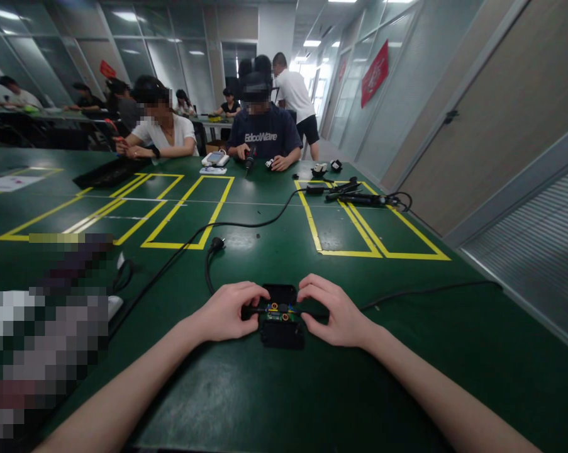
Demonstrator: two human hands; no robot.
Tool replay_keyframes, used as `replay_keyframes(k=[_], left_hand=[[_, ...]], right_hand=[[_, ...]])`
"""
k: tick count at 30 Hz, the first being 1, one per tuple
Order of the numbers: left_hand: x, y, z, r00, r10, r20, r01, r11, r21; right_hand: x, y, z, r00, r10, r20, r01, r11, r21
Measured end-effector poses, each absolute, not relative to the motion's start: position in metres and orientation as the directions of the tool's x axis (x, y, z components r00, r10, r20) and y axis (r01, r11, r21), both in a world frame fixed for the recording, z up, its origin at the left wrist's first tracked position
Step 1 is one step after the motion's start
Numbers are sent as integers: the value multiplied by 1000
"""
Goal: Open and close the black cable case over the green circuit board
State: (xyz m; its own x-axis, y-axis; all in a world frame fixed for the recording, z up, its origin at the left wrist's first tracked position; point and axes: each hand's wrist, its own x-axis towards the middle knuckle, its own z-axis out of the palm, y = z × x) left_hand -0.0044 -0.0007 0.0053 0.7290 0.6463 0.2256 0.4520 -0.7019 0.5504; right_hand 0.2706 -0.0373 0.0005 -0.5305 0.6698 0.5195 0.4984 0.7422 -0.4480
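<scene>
A small green circuit board (278,313) with copper-wound coils and coloured wires lies in front of me. It sits between two black plastic case halves, the far half (282,292) and the near half (282,335). My left hand (229,311) is curled at the board's left end, its thumb and fingers around a black cable (251,311). On the opposite side my right hand (333,313) bends its fingers and thumb about another black cable (316,313) that enters the board. The exact fingertip contact on both sides is partly hidden.
A power plug (217,244) lies beyond my left hand. Long black cords cross the green table (265,402), which has yellow tape outlines. Across it, a person (265,129) handles a power drill (250,158). A black tray (109,172) lies far left; blurred items lie near left.
</scene>
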Motion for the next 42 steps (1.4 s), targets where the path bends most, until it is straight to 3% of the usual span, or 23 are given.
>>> replay_keyframes(k=[7, 18, 27, 39, 42], left_hand=[[-3, -3, 10, 725, 673, 146, 530, -680, 506], [-6, -5, 20, 733, 664, 145, 538, -697, 474], [-5, -9, 25, 796, 601, 72, 469, -688, 553], [-4, -9, 24, 804, 592, -58, 531, -671, 518], [-3, -8, 21, 789, 613, -39, 550, -677, 488]], right_hand=[[278, -30, -9, -730, 566, 383, 553, 819, -156], [286, -38, -14, -640, 687, 345, 642, 724, -252], [283, -52, -10, -685, 655, 318, 621, 754, -215], [275, -54, 10, -693, 718, -59, 709, 664, -239], [278, -50, 9, -676, 733, -81, 725, 641, -250]])
